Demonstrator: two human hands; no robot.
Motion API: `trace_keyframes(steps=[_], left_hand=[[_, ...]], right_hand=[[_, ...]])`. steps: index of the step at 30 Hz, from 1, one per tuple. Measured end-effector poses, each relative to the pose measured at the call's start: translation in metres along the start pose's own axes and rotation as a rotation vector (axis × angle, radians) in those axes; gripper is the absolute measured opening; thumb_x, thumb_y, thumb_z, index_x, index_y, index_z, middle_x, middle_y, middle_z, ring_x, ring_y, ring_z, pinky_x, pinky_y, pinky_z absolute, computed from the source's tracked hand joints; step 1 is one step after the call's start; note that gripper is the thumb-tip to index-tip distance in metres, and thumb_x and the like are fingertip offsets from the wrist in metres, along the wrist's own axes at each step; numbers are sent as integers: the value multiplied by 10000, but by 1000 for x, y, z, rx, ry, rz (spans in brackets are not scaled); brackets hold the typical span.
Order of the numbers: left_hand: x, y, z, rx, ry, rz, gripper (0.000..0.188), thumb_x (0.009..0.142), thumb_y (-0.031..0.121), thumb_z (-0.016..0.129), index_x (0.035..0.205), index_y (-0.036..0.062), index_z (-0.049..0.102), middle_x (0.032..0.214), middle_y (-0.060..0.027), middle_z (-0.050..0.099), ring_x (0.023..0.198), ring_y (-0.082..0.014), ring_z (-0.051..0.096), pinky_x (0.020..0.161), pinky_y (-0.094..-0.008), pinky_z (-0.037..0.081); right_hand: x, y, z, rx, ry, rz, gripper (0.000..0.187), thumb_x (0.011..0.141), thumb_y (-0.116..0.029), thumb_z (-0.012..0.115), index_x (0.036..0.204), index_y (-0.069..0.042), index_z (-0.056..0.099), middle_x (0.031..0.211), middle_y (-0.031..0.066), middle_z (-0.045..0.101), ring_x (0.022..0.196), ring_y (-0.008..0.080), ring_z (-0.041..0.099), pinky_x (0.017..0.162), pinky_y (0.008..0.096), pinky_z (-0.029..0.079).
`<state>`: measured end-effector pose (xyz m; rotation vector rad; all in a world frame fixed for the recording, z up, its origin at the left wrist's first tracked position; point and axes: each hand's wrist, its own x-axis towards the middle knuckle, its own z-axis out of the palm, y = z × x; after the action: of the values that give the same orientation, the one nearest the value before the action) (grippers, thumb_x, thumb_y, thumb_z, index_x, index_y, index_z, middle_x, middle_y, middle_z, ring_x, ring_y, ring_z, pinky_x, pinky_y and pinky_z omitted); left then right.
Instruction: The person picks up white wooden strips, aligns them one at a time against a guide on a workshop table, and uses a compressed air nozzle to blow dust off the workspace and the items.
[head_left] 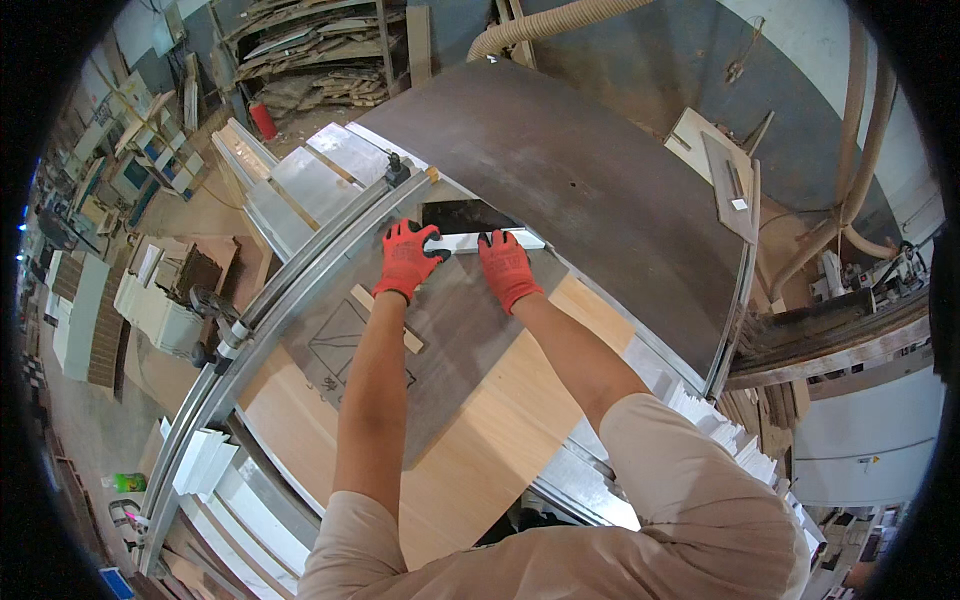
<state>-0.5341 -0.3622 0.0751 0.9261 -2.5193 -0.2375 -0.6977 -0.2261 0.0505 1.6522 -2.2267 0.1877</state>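
Note:
Both my hands wear red gloves with black fingertips, and both are at a short white strip lying crosswise on a grey-brown board. My left hand grips the strip's left end, thumb toward the middle. Farther right, my right hand has its fingers closed over the strip from above. A black rectangular patch shows just beyond the strip. The grey-brown board carries drawn lines, partly hidden by my left forearm. Under that forearm a thin wooden stick lies at a slant.
A metal rail with a black clamp knob runs along the left. A large dark tabletop spreads beyond and to the right. Light wooden boards lie nearer me. White strips are stacked beside my right arm.

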Motion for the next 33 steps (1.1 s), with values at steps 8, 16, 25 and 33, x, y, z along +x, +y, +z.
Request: trace_keyframes(steps=[8,16,25,33], left_hand=[[-1,-2,-2,-38,-14,-1,425,695,396,825,1078,303,668,1130,-112,555,1157,-334,505,987,-492,371],[2,-2,-3,0,-53,-29,429,697,400,823,1087,310,670,1164,-110,550,1171,-323,505,999,-500,361],[1,-3,-3,-64,-57,-26,446,683,413,829,1086,305,671,1179,-80,553,1184,-310,496,1036,-498,330],[-15,-4,-13,-60,195,121,542,684,391,833,1171,251,640,1250,-108,552,1229,-341,475,1067,-533,313]], right_hand=[[-2,-3,-2,6,-21,27,343,909,-160,548,1232,-89,635,1151,172,575,1074,332,579,871,418,520],[-3,-2,1,53,10,24,341,908,-165,549,1229,-93,637,1144,180,579,1065,343,581,879,435,520],[-2,1,-7,52,-23,39,335,923,-168,523,1234,-108,632,1184,162,570,1092,349,573,857,450,529],[-1,48,-44,231,-18,168,520,794,-215,721,1284,-109,583,1285,154,567,1173,351,564,947,451,500]])
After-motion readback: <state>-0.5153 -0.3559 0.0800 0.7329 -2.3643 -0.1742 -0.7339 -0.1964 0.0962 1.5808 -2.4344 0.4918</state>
